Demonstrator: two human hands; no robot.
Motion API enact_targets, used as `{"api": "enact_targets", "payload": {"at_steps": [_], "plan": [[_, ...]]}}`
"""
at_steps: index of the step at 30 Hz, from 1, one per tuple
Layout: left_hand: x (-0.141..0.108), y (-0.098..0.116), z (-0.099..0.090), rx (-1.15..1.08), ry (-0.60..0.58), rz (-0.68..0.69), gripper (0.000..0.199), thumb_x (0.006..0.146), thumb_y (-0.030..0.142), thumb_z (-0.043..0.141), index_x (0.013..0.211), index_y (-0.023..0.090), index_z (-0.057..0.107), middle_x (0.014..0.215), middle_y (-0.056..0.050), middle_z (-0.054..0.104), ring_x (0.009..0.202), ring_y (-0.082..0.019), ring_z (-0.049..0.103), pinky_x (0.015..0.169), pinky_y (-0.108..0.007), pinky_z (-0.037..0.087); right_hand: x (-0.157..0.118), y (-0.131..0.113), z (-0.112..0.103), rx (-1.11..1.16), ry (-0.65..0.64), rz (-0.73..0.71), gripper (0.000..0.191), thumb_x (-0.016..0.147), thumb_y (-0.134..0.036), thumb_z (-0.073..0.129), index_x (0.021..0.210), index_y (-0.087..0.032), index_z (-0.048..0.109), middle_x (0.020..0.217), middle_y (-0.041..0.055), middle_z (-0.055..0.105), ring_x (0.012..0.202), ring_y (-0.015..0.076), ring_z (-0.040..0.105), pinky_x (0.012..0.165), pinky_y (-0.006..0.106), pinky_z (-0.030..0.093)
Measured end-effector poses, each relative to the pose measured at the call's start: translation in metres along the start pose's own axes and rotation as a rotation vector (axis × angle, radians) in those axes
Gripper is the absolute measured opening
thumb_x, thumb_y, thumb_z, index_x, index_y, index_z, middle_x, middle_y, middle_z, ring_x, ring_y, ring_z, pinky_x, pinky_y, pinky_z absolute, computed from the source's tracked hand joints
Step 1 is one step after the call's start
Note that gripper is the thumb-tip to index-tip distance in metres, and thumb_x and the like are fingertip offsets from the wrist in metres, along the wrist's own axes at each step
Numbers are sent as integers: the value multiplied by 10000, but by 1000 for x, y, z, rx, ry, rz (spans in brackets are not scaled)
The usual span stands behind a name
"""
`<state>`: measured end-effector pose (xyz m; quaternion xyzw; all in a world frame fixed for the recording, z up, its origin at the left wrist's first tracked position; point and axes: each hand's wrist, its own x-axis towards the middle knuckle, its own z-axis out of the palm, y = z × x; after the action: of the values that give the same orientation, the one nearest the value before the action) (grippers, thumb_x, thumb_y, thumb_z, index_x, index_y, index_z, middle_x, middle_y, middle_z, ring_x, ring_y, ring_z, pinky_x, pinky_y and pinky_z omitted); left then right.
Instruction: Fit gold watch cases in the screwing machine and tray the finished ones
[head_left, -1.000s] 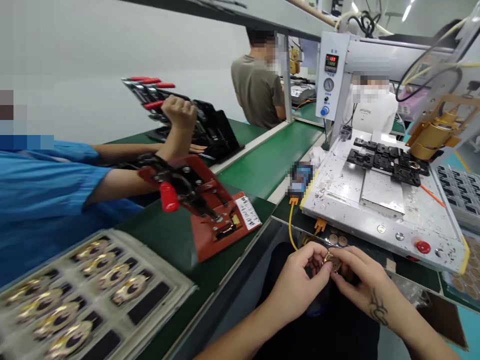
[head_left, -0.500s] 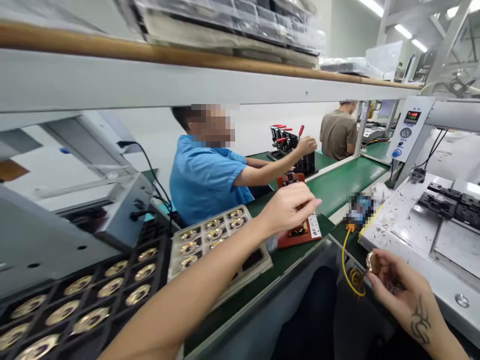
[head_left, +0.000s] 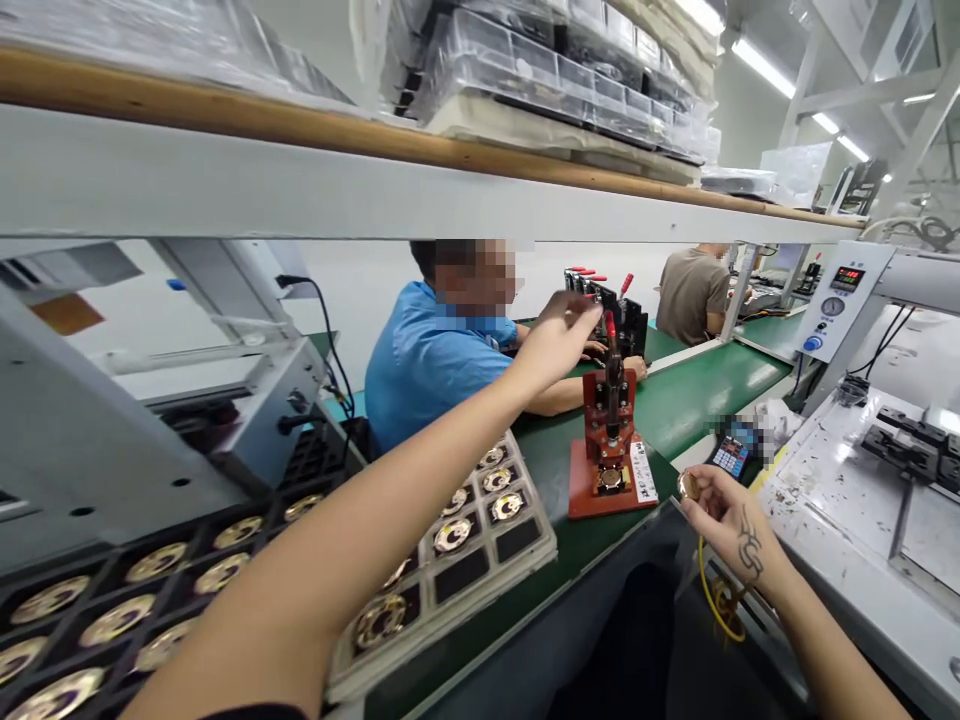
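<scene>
Head view: shelf (head_left: 375,200) overhead; green bench (head_left: 551,450) bearing, along its front edge, a tray (head_left: 525,565) partly hidden by the left forearm (head_left: 352,520), and a red clamp (head_left: 611,425); left hand (head_left: 559,335), blurred, near clamp handle (head_left: 610,325), grip indeterminable; right hand (head_left: 724,515) pinching gold disc (head_left: 688,486) by bench front edge.

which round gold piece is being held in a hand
The round gold piece pinched in the right hand; those in the pale tray and black tray lie in compartments.

Left arm (head_left: 360,510) outstretched, left grip (head_left: 564,328) raised, loosely curled; right grip (head_left: 718,512) low, pinched.
</scene>
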<state>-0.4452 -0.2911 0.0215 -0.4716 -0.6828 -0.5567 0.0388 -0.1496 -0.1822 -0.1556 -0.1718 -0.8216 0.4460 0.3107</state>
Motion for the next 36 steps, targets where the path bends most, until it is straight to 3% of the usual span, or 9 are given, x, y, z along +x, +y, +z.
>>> {"api": "enact_targets", "payload": {"at_steps": [4,8,11,14,21,24,28,32,36], "plan": [[-64,-55,-7,112,-297,-171,276,906,398,704,726,190,688,697,-31,717,691,-223,681,686,-316,528,16,22,24,-11,-55,-19,284,915,-333,684,1168,-205,684,820,4,643,676,175,590,632,287,492],[-127,-89,33,139,-605,-307,181,799,364,787,770,186,768,599,2,711,548,-205,674,591,-292,508,49,47,54,-30,-114,-39,240,824,-282,726,1053,-214,701,698,-49,551,616,158,525,622,279,446],[-142,-104,65,164,-629,-333,238,782,285,781,989,168,797,691,-9,740,636,-224,705,616,-287,498,69,60,71,-38,-140,-51,188,820,-287,716,992,-222,675,738,-42,577,607,146,512,621,273,438],[-142,-113,81,167,-602,-310,413,741,206,801,1153,193,786,846,-29,782,788,-245,730,687,-283,500,74,66,75,-42,-164,-60,187,853,-299,684,1020,-222,654,752,-40,581,604,143,514,613,266,434],[-142,-119,85,125,-567,-291,317,732,164,771,1048,180,799,769,-1,732,756,-216,679,675,-265,459,72,78,76,-79,-241,-65,200,947,-311,683,1106,-194,651,816,-21,638,631,135,562,615,263,476],[-145,-115,66,108,-545,-308,237,732,194,764,966,168,790,665,29,658,667,-186,613,631,-265,420,82,80,83,-129,-297,-97,226,994,-368,733,1101,-176,680,927,7,682,731,152,632,694,301,548],[-148,-104,11,94,-462,-349,259,736,318,790,952,176,774,625,58,561,601,-160,526,596,-272,386,97,79,95,-193,-388,-158,258,1037,-391,734,1165,-168,711,1172,67,723,974,214,715,864,406,624],[-148,-89,-46,46,-343,-377,358,740,424,791,1009,193,742,892,-20,669,789,-198,629,699,-299,489,108,72,104,-202,-473,-208,288,1040,-375,737,1246,-176,713,1310,93,713,1142,266,712,993,490,608],[-151,-70,-84,-210,-262,-539,432,790,480,787,1094,201,659,846,-22,694,739,-193,675,701,-327,548,104,60,101,-181,-479,-208,273,951,-350,821,1157,-181,763,1266,89,736,1124,266,710,994,460,588]]}}
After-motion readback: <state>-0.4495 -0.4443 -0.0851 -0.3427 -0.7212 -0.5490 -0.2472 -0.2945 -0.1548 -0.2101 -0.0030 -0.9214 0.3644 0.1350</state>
